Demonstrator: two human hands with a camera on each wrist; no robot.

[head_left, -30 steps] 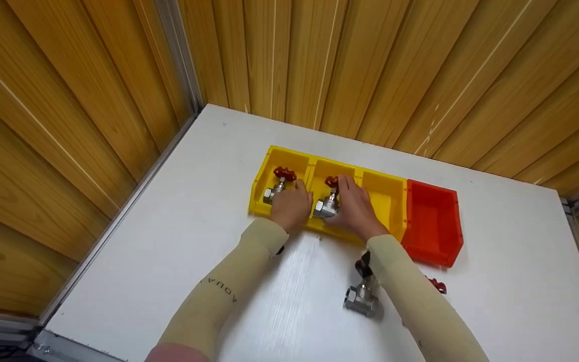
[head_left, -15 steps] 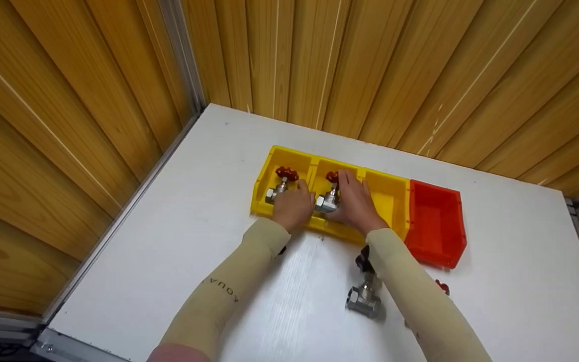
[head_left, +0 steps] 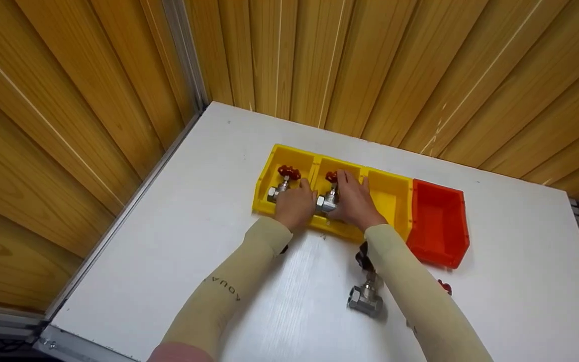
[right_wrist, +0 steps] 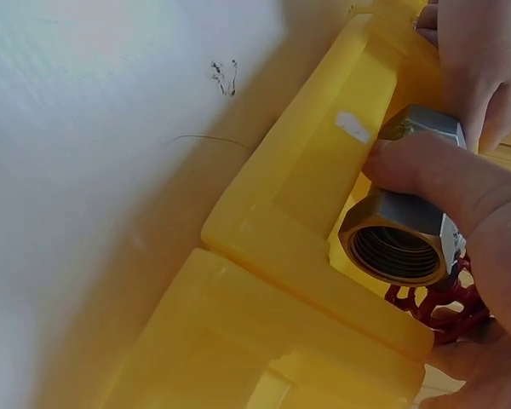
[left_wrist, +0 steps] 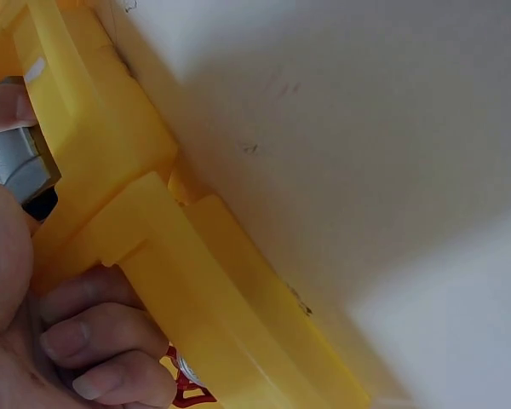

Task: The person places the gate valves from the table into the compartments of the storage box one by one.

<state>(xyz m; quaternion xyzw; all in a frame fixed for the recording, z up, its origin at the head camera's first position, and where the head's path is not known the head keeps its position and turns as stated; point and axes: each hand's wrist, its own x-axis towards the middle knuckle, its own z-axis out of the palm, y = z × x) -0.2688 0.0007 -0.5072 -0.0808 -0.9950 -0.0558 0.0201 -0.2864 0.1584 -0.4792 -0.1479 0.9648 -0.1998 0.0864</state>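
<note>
My left hand (head_left: 294, 207) grips the divider wall between the left and middle yellow bins (head_left: 389, 196), fingers curled on its left side. Close by in the left bin lies a metal valve with a red handwheel (head_left: 289, 172). My right hand (head_left: 354, 201) holds a second gate valve (head_left: 326, 202) inside the middle bin. In the right wrist view, the thumb presses on the hex body of that valve (right_wrist: 396, 243), whose threaded opening faces the camera; its red handwheel (right_wrist: 447, 307) is partly covered by the hand. The left wrist view shows curled fingers (left_wrist: 111, 336) behind the bin's front edge.
A red bin (head_left: 438, 221) adjoins the yellow row on the right. On the white table, a valve with a black handle (head_left: 365, 300) lies near my right sleeve. Another red handwheel (head_left: 445, 286) and a dark piece (head_left: 284, 249) are mostly hidden by the sleeves. Wood-panelled walls stand behind and left.
The whole head view shifts slightly. Both hands keep their places at the bins, and the valve in my right hand stays in the middle bin.
</note>
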